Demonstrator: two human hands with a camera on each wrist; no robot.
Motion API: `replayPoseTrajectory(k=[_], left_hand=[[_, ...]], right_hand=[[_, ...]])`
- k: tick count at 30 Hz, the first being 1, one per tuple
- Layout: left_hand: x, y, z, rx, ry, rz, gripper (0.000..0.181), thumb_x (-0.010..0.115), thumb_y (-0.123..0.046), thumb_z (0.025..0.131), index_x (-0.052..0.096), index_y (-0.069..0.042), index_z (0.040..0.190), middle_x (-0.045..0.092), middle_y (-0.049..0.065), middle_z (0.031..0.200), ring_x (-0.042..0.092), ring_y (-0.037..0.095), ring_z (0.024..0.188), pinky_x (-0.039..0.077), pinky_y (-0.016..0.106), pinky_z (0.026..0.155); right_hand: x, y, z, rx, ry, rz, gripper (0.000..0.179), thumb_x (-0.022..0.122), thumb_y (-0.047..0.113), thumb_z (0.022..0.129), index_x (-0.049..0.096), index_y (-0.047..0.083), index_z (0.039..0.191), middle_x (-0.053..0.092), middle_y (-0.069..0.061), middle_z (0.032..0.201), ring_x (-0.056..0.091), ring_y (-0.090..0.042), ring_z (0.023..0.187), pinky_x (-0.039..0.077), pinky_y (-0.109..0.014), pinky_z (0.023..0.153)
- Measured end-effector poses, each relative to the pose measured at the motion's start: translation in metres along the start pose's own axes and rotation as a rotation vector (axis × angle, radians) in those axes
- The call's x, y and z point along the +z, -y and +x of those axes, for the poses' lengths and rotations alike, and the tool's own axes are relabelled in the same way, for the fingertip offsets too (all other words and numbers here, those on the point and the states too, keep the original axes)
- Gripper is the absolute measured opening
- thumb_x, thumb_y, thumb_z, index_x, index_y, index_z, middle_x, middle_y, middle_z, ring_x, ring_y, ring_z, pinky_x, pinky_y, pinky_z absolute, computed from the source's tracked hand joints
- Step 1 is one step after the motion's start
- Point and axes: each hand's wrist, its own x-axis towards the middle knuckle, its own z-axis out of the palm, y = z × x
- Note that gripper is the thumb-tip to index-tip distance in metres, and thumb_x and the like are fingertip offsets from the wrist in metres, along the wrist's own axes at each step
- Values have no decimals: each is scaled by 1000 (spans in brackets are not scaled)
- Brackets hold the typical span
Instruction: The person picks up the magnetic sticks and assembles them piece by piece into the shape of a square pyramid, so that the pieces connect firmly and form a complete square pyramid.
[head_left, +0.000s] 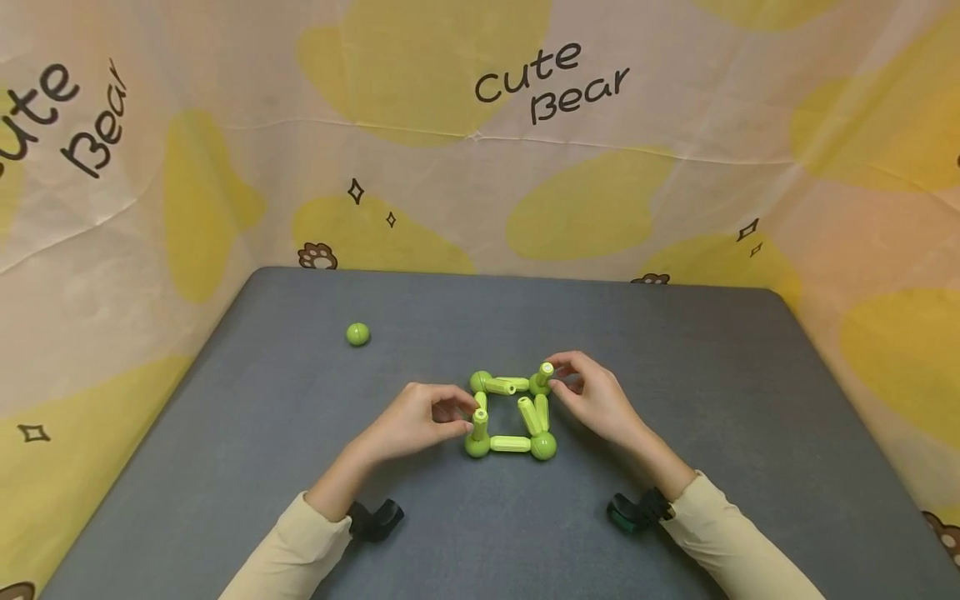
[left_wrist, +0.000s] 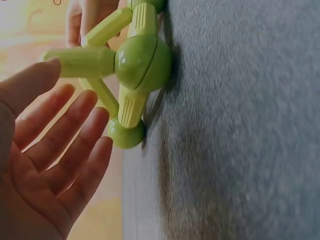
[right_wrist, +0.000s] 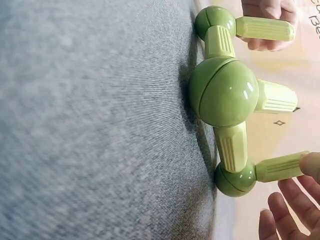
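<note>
A four-sided frame of green balls and light green ribbed rods lies on the table. Its near edge is a rod (head_left: 511, 444) between two balls, the right one (head_left: 543, 445) and the left one (head_left: 477, 445). Another rod rises from each corner; some lean. My left hand (head_left: 426, 418) is at the near-left upright rod (left_wrist: 82, 62), thumb tip over its end and fingers loosely bent beside it. At the far-right upright rod (right_wrist: 280, 166) is my right hand (head_left: 596, 396), its thumb by the tip and fingers spread. Whether either hand touches its rod, I cannot tell.
A loose green ball (head_left: 357, 334) sits on the grey table (head_left: 675, 333), toward the back left. Patterned cloth (head_left: 420, 100) hangs around the table's back and sides. A black wrist device (head_left: 377, 521) is strapped to the left wrist, another (head_left: 633, 511) to the right.
</note>
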Motion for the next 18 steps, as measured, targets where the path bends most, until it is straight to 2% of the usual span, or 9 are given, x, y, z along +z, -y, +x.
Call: replayPoseTrajectory(k=[7, 11, 18], left_hand=[[11, -1, 7, 25, -37, 5, 14, 74, -15, 77, 70, -16, 91, 67, -8, 78, 62, 7, 68, 51, 24, 61], [17, -2, 11, 36, -57, 23, 12, 73, -16, 78, 70, -14, 90, 67, -6, 76, 61, 4, 66, 51, 22, 59], [27, -4, 18, -5, -111, 48, 12, 70, -16, 80, 70, -11, 91, 67, -3, 74, 60, 2, 63, 50, 19, 58]], right_hand=[[1, -1, 4, -24, 12, 0, 26, 68, 8, 83, 60, 11, 107, 63, -1, 98, 62, -15, 85, 51, -30, 68], [4, -1, 6, -69, 19, -6, 25, 68, 7, 82, 60, 11, 105, 62, 0, 96, 62, -14, 83, 51, -29, 66], [7, 1, 7, -124, 59, -20, 25, 69, 7, 81, 59, 14, 103, 58, 1, 94, 61, -13, 83, 52, -29, 65]])
